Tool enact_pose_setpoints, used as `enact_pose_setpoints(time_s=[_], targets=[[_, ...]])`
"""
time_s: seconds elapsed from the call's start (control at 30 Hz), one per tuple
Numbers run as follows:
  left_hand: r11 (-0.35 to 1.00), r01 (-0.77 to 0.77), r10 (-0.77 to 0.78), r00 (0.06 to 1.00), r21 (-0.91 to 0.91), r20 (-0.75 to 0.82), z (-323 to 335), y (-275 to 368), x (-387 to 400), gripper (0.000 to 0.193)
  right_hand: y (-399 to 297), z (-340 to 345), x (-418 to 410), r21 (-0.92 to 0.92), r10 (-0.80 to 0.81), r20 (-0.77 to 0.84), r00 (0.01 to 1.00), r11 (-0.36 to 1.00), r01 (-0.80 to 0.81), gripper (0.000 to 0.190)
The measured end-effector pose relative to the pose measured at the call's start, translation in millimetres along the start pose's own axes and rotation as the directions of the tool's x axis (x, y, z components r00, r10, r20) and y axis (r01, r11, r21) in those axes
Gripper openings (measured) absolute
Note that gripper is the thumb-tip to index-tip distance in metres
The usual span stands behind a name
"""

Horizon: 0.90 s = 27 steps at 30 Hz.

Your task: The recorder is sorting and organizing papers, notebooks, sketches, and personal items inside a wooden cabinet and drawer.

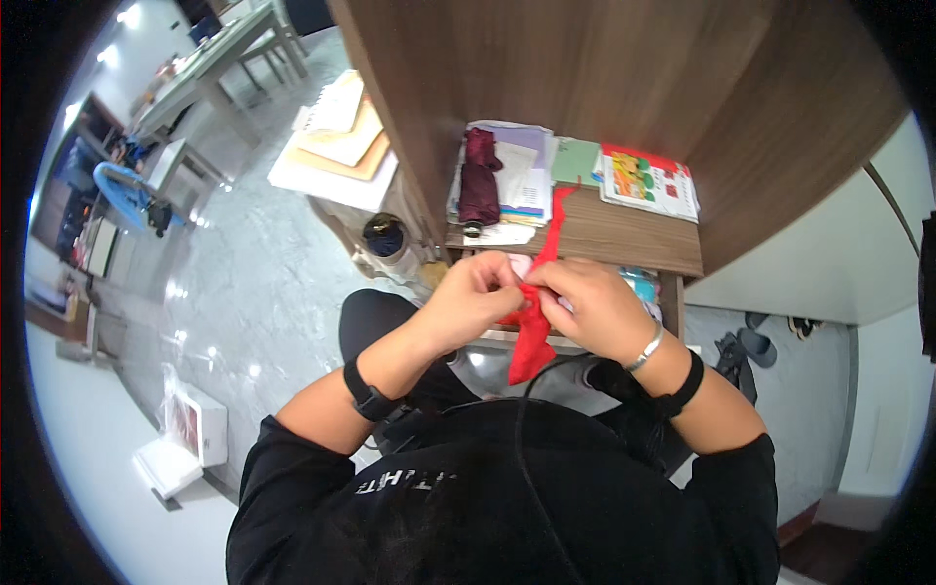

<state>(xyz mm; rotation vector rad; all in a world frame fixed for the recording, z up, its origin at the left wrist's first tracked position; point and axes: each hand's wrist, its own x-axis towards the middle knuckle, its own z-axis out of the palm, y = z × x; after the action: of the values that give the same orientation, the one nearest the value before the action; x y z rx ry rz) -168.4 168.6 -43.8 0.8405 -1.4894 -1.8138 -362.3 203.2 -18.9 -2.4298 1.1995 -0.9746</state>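
Observation:
A long strip of red cloth (532, 340) runs between my hands. One narrow end of it lies up across the wooden shelf, and a wider end hangs down in front of me. My left hand (475, 300) pinches the cloth near its middle between thumb and fingers. Right beside it, my right hand (589, 300) grips the same stretch, its fingers curled over the fabric. Whether there is a knot between the fingertips is hidden. Beneath both hands is a pulled-out drawer (670, 300), with a blue package (640, 284) at its right; most of its contents are covered.
On the shelf (621, 232) lie a folded maroon umbrella (480, 183), papers (521, 172), a green booklet (575, 162) and a colourful book (647, 183). Left of the cabinet, notebooks (344, 131) are stacked above a container (391, 245). Slippers (757, 346) lie on the floor at right.

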Motion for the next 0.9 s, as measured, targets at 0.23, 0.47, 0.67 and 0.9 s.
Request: enact_pose_setpoints(time_s=[0.23, 0.47, 0.67, 0.9], targets=[[0.992, 0.041, -0.048, 0.997, -0.123, -0.058, 0, 8, -12, 0.014, -13, 5, 8, 0.115, 0.030, -0.027, 0.999, 0.993, -0.027, 0.006], [0.976, -0.018, 0.006, 0.998, -0.217, -0.055, -8, 2, -16, 0.009, -4, 23, 7, 0.773, 0.390, 0.236, 0.890, 0.479, -0.415, 0.008], [0.986, -0.143, 0.148, 0.987, -0.085, 0.058, -12, -8, -18, 0.009, -16, 11, 13, 0.228, 0.193, 0.077, 0.978, 0.952, -0.206, 0.012], [0.982, -0.068, 0.069, 0.998, -0.177, -0.005, -7, 3, -17, 0.007, 0, 27, 5, 0.283, 0.171, -0.094, 0.981, 0.949, -0.139, 0.010]])
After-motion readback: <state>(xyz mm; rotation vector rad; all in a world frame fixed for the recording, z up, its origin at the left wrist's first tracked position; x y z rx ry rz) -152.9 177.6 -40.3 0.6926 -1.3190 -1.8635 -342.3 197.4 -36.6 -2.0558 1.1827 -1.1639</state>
